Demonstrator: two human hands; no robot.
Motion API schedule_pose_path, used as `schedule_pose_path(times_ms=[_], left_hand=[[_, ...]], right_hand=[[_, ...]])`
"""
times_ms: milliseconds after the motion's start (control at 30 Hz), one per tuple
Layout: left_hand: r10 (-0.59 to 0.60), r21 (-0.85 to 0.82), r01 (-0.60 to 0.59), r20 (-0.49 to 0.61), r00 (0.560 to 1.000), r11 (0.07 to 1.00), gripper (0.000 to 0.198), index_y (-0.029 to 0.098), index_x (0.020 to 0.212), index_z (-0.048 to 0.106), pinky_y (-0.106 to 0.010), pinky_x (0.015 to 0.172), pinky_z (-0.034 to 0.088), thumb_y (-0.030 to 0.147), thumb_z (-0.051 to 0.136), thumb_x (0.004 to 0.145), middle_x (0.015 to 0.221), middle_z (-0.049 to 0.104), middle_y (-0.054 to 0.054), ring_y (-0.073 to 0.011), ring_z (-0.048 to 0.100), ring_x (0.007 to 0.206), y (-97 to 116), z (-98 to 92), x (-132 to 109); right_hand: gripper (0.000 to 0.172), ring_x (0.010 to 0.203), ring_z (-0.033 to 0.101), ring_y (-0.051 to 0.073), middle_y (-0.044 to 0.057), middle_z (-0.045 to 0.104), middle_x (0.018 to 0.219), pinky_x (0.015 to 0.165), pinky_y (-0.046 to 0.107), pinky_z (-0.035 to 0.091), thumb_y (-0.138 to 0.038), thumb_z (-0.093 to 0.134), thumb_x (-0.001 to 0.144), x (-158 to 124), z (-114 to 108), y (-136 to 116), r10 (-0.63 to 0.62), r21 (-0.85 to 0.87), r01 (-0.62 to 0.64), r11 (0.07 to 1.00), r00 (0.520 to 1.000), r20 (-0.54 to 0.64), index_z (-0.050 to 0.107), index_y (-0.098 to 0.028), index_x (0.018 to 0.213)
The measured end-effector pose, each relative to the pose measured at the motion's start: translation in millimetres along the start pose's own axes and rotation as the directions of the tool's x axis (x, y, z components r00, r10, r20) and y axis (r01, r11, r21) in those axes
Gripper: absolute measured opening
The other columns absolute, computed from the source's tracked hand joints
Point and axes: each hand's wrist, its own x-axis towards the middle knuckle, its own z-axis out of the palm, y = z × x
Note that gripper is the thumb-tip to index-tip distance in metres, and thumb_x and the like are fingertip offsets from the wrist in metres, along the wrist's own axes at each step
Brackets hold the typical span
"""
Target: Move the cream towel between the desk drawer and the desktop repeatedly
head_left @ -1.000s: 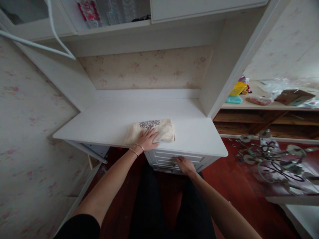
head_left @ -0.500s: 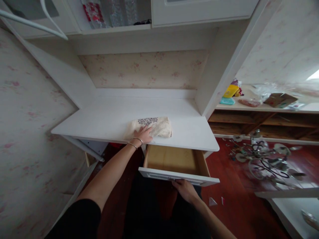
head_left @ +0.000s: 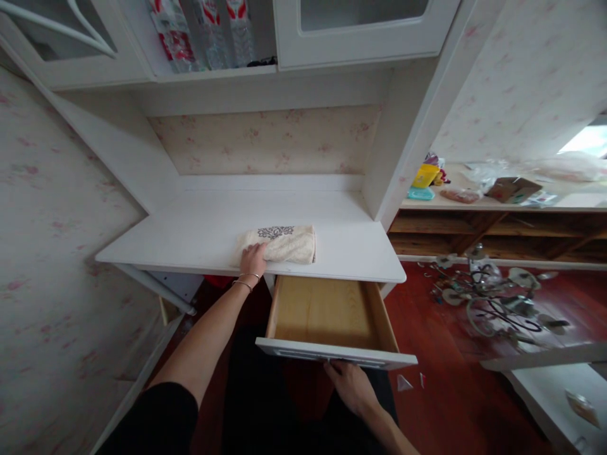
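Observation:
A folded cream towel [head_left: 291, 248] with a dark printed pattern lies near the front edge of the white desk [head_left: 332, 212]. My left hand [head_left: 253, 259], a bracelet at its wrist, is closed on the towel's front left part. Below the desktop a drawer [head_left: 322, 313] with a pale wooden inside stands pulled out, and nothing shows in it. My right hand [head_left: 349, 382] is closed at the middle of the drawer front [head_left: 393, 360], its fingertips at the handle, which is mostly hidden.
Plastic bottles [head_left: 213, 38] stand in the cabinet above the desk. To the right, a low shelf unit [head_left: 431, 222] carries a yellow container [head_left: 425, 175], a cardboard box [head_left: 515, 189] and plastic bags. A chandelier [head_left: 507, 303] lies on the red floor [head_left: 441, 392].
The drawer is pulled further out towards me with my right hand on its front. My left hand has shifted from the towel's middle to its left part, fingers more bent.

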Motion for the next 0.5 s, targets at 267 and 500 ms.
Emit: schedule_pose_path(times_ms=[267,500], left_hand=[[-0.244,-0.618,0.102,-0.150,0.958,0.780,0.053,0.023,0.124,0.059,-0.040,0.102,0.042,0.013,0.057,0.072,0.121,0.065,-0.004,-0.0271,0.057,0.114,28.5,-19.6,12.7],[-0.192,-0.988,0.096,0.072,0.979,0.120,0.039,0.015,0.118,0.057,-0.037,0.091,0.050,0.035,0.052,0.085,0.118,0.065,-0.011,-0.0222,0.061,0.107,76.5,-11.4,32.9]], right_hand=[[0.038,0.111,0.061,0.027,0.008,0.070,0.112,0.093,0.032,0.043,-0.038,0.040,0.095,-35.4,22.2,11.0,-0.045,0.003,0.045,0.999,0.994,0.097,0.073,-0.023,0.106],[0.037,0.118,0.057,0.028,0.009,0.065,0.123,0.100,0.035,0.042,-0.036,0.044,0.090,-41.7,37.4,27.6,-0.082,0.045,0.077,0.996,0.986,0.142,0.071,-0.023,0.113]])
